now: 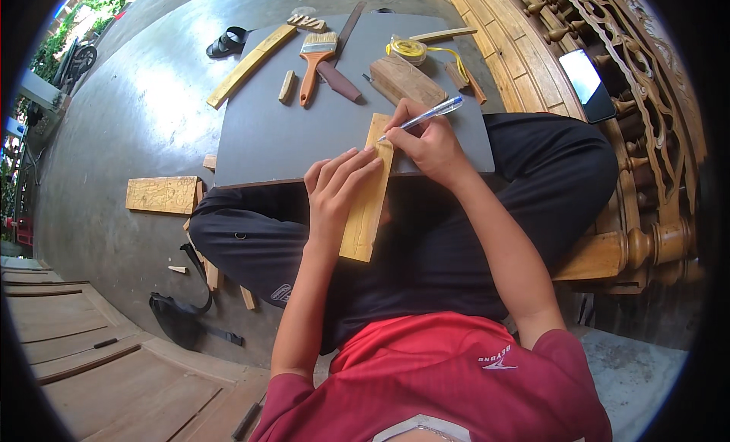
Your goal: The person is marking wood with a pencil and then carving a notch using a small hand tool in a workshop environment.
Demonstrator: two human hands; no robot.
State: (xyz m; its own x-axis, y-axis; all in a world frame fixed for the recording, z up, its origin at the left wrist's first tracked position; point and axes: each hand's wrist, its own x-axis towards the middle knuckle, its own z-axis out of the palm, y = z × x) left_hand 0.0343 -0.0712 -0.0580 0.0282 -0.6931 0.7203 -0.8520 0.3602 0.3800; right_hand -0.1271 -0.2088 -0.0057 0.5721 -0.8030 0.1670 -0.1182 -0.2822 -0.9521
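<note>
A narrow yellow wooden board [367, 206] slants from the grey board on my lap toward my waist, with faint pencil-like lines along its face. My left hand [338, 185] grips its left edge, fingers laid over the top; the thumb is hidden. My right hand [432, 141] pinches a clear ballpoint pen [432, 112] with a blue end, and the pen's tip meets the board near its far end. Just beyond the right hand lies a brown wooden block [408, 81].
On the grey board [262, 141] lie a paintbrush [310, 65], a tape measure [408, 51], a wooden strip [251, 67], a handsaw [340, 81] and cut wooden letters [306, 22]. A phone [587, 84] rests on the carved bench at right. A marked plank [162, 195] sits left, above a black bag [181, 320].
</note>
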